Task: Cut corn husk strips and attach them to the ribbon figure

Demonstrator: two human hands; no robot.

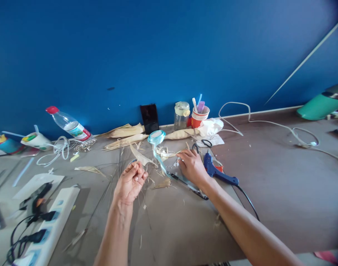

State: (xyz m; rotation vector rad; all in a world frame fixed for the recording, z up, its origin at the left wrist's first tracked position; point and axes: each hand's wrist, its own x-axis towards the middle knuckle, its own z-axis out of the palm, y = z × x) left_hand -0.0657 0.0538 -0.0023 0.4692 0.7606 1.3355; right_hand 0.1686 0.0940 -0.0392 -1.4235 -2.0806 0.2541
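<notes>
From where I stood the husk work looked about midway. Torn scraps and slivers lay scattered to the left of the blue glue gun, while several whole husks, long, pale and papery, lay uncut farther left of it and toward the wall. The left hand, left of the glue gun and nearer the person, had its fingers closed narrowly on a husk strip. The strip was dry, creased, tapering to a point, and stood up from the fingertips. The right hand lay palm down on the counter, just beside the gun's nozzle, with its fingers stretched toward the tail of a ribbon. Whether they pinched anything beneath I could not tell. The ribbon was glossy, light blue and half unwound from its roll, and it trailed down between the two hands. Nothing I saw had yet been joined or glued. Black-handled scissors rested just behind the gun. Its cord ran off toward the person, and a thin dark tool that I could not identify lay under the right wrist. Fine dark stems crossed the matte brown counter farther left.
</notes>
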